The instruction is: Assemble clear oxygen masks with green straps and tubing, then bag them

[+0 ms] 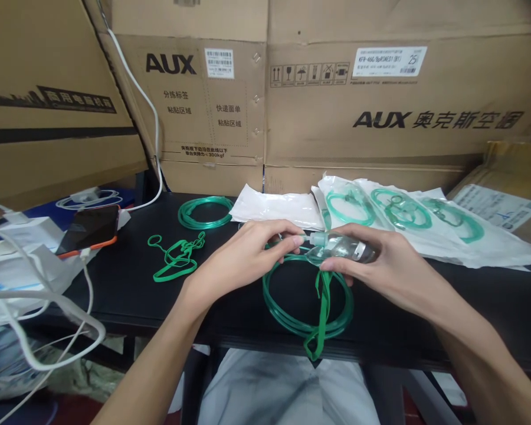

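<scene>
My right hand (367, 257) is wrapped round a clear oxygen mask (336, 248), whose pale connector points left. At that connector, the fingers of my left hand (274, 242) pinch the end of the green tubing (269, 301); whether the two are fully joined I cannot tell. The tubing hangs in a coil below both hands, over the front of the black table. A flat green elastic strap (322, 313) dangles from the mask inside the coil. Farther left lie a loose bunch of green strap (177, 260) and another green tubing coil (203, 212).
Clear-fronted packets (398, 209) with masks and tubing lie at the back right, beside a white packet (278, 206). On the left are a phone (91, 227), white chargers (30, 233) and looping white cables (48, 295). Large cardboard boxes (310, 136) stand behind the table.
</scene>
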Action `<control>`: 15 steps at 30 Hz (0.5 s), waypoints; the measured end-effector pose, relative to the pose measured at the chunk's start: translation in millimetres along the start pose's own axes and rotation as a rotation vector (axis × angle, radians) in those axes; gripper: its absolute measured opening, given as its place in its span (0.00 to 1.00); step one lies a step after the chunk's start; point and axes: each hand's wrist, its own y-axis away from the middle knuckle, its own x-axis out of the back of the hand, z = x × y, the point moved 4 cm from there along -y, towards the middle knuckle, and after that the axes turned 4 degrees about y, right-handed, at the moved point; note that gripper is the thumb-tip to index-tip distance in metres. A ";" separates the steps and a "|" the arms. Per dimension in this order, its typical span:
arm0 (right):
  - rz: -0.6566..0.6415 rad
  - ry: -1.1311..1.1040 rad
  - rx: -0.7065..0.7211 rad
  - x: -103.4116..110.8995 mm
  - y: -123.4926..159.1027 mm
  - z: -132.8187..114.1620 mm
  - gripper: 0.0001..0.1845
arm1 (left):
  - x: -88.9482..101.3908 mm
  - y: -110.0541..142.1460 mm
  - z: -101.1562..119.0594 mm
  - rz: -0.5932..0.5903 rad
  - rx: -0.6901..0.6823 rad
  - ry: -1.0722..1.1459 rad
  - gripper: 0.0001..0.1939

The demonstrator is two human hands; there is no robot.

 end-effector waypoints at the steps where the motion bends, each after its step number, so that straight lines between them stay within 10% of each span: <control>1: 0.007 0.002 -0.008 -0.4 0.2 -0.6 0.20 | -0.4 -0.1 -0.1 -0.003 0.001 0.004 0.13; 15: -0.138 0.326 0.137 -12.5 -5.4 13.9 0.28 | -6.5 1.7 -7.3 -0.105 0.036 -0.094 0.11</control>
